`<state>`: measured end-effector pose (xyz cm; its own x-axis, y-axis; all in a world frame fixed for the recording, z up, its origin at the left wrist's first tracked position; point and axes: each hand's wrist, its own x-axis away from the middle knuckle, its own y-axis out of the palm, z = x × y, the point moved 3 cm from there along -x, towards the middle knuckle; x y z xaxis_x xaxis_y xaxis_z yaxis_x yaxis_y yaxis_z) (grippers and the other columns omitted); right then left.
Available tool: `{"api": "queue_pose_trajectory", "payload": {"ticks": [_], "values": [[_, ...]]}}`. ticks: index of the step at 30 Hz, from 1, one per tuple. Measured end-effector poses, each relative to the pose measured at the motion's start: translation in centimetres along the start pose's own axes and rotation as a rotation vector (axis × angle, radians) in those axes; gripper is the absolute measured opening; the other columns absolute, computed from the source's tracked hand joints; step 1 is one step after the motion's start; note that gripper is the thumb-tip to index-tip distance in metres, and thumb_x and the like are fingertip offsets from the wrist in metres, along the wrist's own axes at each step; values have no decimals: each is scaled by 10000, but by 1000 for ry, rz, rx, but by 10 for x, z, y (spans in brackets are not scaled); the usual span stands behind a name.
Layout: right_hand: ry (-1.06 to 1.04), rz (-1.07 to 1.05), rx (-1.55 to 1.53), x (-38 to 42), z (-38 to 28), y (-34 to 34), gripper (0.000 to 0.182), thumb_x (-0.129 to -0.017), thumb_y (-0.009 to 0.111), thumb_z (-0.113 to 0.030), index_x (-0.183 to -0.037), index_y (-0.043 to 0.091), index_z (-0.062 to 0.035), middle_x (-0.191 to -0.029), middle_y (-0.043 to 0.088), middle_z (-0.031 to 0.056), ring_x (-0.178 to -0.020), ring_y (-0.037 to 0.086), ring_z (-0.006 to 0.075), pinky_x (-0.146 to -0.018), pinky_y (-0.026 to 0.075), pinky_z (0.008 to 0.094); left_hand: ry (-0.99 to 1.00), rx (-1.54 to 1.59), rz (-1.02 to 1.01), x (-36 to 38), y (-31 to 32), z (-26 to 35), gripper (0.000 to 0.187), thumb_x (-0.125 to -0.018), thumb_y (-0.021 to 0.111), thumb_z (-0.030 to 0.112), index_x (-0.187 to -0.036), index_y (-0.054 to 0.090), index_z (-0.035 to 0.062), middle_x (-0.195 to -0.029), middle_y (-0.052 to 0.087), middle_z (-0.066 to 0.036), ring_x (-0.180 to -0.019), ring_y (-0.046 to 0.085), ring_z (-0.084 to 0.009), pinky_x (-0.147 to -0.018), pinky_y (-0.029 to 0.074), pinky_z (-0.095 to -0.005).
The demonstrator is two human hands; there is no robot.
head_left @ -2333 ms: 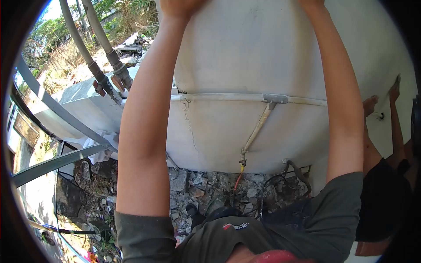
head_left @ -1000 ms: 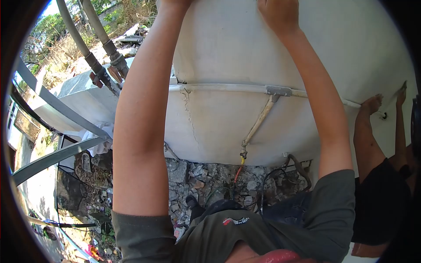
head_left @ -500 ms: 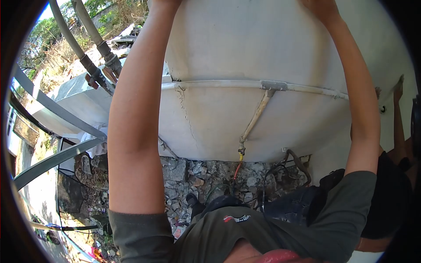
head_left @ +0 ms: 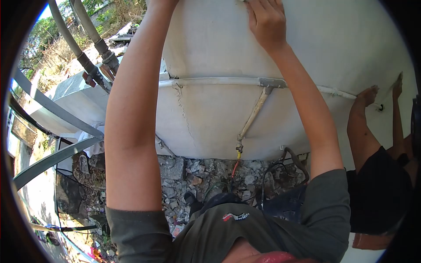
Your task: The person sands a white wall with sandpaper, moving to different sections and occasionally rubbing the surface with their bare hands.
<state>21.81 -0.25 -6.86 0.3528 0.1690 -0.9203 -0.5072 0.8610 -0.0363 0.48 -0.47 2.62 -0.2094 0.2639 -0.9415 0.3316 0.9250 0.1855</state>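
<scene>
My right hand [head_left: 268,22] is raised against the pale wall [head_left: 215,39], near the top of the view. Its fingers are curled around something small and whitish, mostly cut off by the upper edge, whose kind I cannot make out. My left arm [head_left: 133,109] reaches straight up along the left side. Only the base of my left hand [head_left: 165,2] shows at the top edge, so its fingers and anything in them are hidden. Below both hands, a white pipe [head_left: 210,81] runs across the wall, with a grey tee fitting [head_left: 272,83].
A branch pipe [head_left: 252,116] drops to a small valve [head_left: 239,149] with a yellow and orange hose. Rubble [head_left: 175,171] covers the ground. At right, another person's hand [head_left: 368,95] touches the wall by the pipe. Grey pipes with valves [head_left: 105,52] and metal bars [head_left: 57,160] stand left.
My right hand has swept left and come lower into view, uncovering the other person's arm at right. My left arm stays nearly where it was.
</scene>
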Motion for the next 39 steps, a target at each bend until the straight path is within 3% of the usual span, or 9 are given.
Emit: {"api": "queue_pose_trajectory", "payload": {"ticks": [1, 7, 10, 12, 13, 20, 29, 37, 39], "values": [[-32, -55, -30, 25, -14, 0, 428, -932, 630, -86, -1356, 651, -147, -1416, 636, -44, -1384, 531, 150, -1210, 403, 354, -8, 16, -1, 0, -1, 1, 499, -959, 488, 226, -1432, 617, 137, -1485, 596, -62, -1407, 487, -261, -1121, 387, -470], [-450, -312, -106, 67, 9, -22, 456, -919, 644, -78, -1370, 643, -142, -1411, 640, -32, -1373, 543, 154, -1200, 410, 369, 3, -20, -25, 0, -1, 0, 497, -962, 486, 211, -1436, 614, 139, -1484, 597, -63, -1409, 485, -265, -1126, 383, -463], [-456, -279, 8, 39, 55, -41, 480, -914, 653, -66, -1388, 630, -137, -1408, 641, -25, -1368, 549, 160, -1202, 407, 376, 2, -30, -32, -1, -2, 2, 493, -968, 480, 206, -1438, 612, 136, -1482, 599, -62, -1414, 480, -265, -1133, 382, -468], [-284, -178, 86, 16, 96, -54, 512, -901, 676, -41, -1403, 627, -128, -1437, 626, 2, -1388, 532, 198, -1208, 390, 408, -4, -11, -30, -1, -3, 2, 493, -969, 477, 207, -1438, 612, 135, -1482, 598, -63, -1417, 477, -264, -1137, 382, -468], [-181, -192, 170, -3, 106, -66, 415, -958, 620, -24, -1368, 614, 37, -1447, 594, 192, -1408, 506, 350, -1209, 372, 494, -12, 9, -32, -1, -3, 2, 492, -971, 475, 209, -1437, 612, 134, -1482, 598, -64, -1419, 475, -262, -1141, 382, -467], [425, 192, 250, -82, 131, -40, 403, -1094, 452, -151, -1452, 539, 13, -1522, 521, 165, -1492, 382, 333, -1265, 281, 427, -7, -12, -49, -2, -5, 3, 514, -954, 483, 215, -1449, 596, 130, -1497, 577, -90, -1422, 470, -283, -1153, 354, -466], [-242, -138, -75, -59, 0, -1, 386, -961, 626, -104, -1329, 644, 11, -1396, 635, 160, -1403, 517, 315, -1217, 357, 491, -7, -38, -117, -2, -6, 10, 550, -963, 476, 203, -1505, 521, 116, -1573, 478, -131, -1477, 395, -324, -1196, 291, -482], [-43, 139, 13, -154, 31, 19, 372, -996, 581, -124, -1331, 637, 29, -1408, 624, 169, -1394, 516, 333, -1217, 350, 493, -90, 60, -255, 35, -16, 20, 591, -973, 481, 209, -1549, 446, 78, -1630, 369, -194, -1510, 325, -394, -1223, 243, -542], [13, 222, 23, -168, 15, 31, 377, -1003, 572, -130, -1339, 629, 33, -1415, 619, 167, -1395, 513, 337, -1219, 343, 490, -33, 34, -121, 48, -18, 25, 565, -938, 580, 206, -1494, 529, 115, -1561, 484, -152, -1496, 383, -310, -1249, 220, -481]]}}
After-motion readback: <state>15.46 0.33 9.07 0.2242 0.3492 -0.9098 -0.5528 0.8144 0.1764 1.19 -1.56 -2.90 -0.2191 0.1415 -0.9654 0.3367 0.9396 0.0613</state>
